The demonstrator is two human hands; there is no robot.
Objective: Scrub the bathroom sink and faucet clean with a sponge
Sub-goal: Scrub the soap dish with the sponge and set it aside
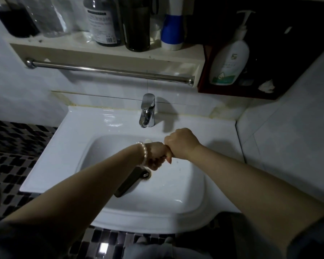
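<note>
The white sink fills the middle of the view, with a chrome faucet standing at its back rim. Both my hands hover together over the basin, just in front of the faucet. My left hand, with a pearl bracelet on its wrist, is curled into a fist above the drain. My right hand is also curled, and its fingers press against the left hand's fingers. No sponge shows, and anything inside the fists is hidden. A small pale spot sits on the basin's back wall.
A steel towel bar runs under a shelf that holds several bottles. A white pump bottle stands in a dark wooden box at the upper right. Tiled wall ledge on the right, dark mosaic floor on the left.
</note>
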